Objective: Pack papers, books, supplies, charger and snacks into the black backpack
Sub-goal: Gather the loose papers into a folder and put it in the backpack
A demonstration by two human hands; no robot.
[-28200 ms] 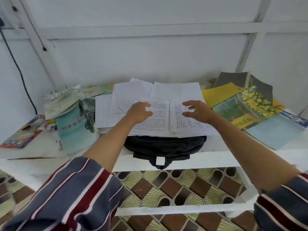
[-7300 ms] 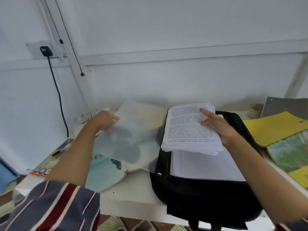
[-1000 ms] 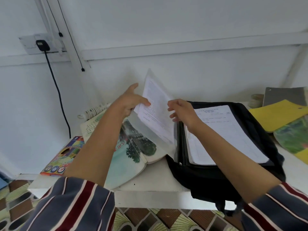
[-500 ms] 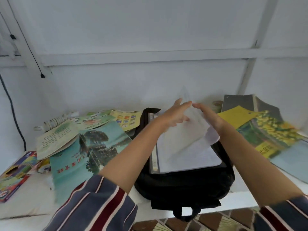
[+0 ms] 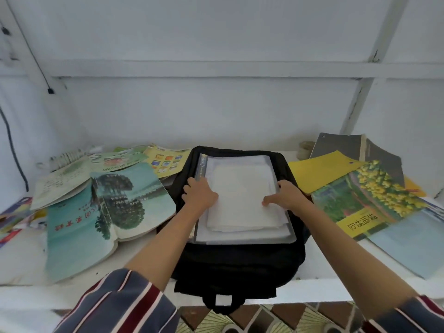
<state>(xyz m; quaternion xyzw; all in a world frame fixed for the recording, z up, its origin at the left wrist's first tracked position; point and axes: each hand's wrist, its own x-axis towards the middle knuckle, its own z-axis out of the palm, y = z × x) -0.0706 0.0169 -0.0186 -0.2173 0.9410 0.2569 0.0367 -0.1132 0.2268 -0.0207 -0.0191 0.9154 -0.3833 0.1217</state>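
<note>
The black backpack (image 5: 240,263) lies flat on the white table (image 5: 324,267), with its carry loop hanging over the front edge. A clear folder (image 5: 245,239) lies on the backpack and holds a stack of white papers (image 5: 242,207). The bag's black rim shows around the folder's far end and both sides; how deep the folder sits cannot be told.

The left hand (image 5: 200,195) grips the folder's left edge, fingers curled over it. The right hand (image 5: 287,195) holds the right edge, its thumb lying on the papers.

Just left of the backpack and touching its side, an open teal book (image 5: 96,217) lies cover up. Beyond it, thin booklets and a yellow leaflet (image 5: 168,162) overlap toward the wall, with a coiled white cable (image 5: 67,156) further left. A colourful box (image 5: 14,212) lies at the table's far left edge.

Right of the backpack, a yellow folder (image 5: 319,171) touches the bag. A green book with yellow flowers (image 5: 367,198) overlaps that folder, a grey notebook (image 5: 341,145) lies behind both, and a pale blue book (image 5: 413,241) lies nearest the front.
</note>
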